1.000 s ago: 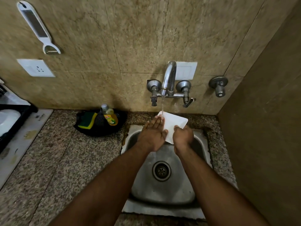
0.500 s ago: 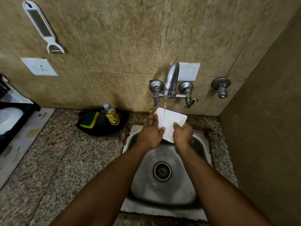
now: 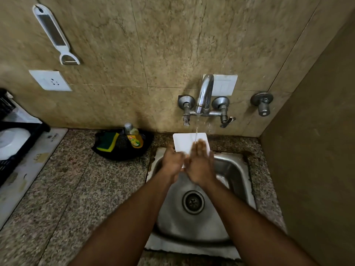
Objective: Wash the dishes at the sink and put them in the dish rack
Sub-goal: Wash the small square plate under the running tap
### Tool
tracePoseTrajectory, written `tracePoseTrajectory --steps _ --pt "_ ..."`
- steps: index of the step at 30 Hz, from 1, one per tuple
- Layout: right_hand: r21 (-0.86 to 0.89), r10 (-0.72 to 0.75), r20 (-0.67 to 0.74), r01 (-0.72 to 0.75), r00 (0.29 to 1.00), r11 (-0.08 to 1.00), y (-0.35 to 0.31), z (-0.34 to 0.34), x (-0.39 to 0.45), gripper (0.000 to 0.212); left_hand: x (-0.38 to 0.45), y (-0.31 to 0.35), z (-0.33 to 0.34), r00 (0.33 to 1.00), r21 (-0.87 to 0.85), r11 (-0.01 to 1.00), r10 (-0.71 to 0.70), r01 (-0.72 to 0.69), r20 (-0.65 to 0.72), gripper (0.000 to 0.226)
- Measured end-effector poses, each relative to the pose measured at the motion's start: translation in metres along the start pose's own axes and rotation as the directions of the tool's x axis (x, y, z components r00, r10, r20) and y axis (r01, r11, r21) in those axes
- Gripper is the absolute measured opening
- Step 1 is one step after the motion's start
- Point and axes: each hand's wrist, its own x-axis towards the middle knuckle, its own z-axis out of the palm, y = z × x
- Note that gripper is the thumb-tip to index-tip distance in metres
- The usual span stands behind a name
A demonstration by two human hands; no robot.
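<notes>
A: Two hands are at work over the sink. Which has changed role?

B: Both. Half a second ago the left hand lay flat on the white square plate and the right hand gripped its lower right edge. Now the left hand grips the plate's lower left edge, fingers curled round it, and the right hand lies on the face with its fingers straight and together. The plate has also turned; its top edge now runs level.

A: Meaning for the task?

B: Judged as a rinse step: the right hand rubs the face under the water stream from the tap. The plate is not yet in the dish rack.

A: Location of the plate?

B: Held tilted above the back rim of the sink, directly under the tap.

A: Surroundings?

B: On the desk, left of the sink, a black tray holds a sponge and a soap bottle. The rack stands at the far left, well apart, with a white dish inside. A peeler hangs on the wall.

A: Obstructions?

B: None seen on the path to the rack. A wet plate may slip.
</notes>
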Motion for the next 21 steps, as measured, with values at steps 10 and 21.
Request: tracePoseTrajectory --steps 10,21 --pt "0.049 0.049 0.154 -0.057 0.987 0.997 -0.013 -0.005 0.0 0.071 0.0 -0.015 -0.002 0.996 -0.004 1.0 0.012 -0.012 -0.091 0.037" --pt "0.111 0.048 0.247 -0.078 0.968 0.991 -0.01 -0.003 0.002 0.072 -0.009 -0.01 0.001 0.996 -0.068 0.997 0.014 -0.02 -0.087 0.045"
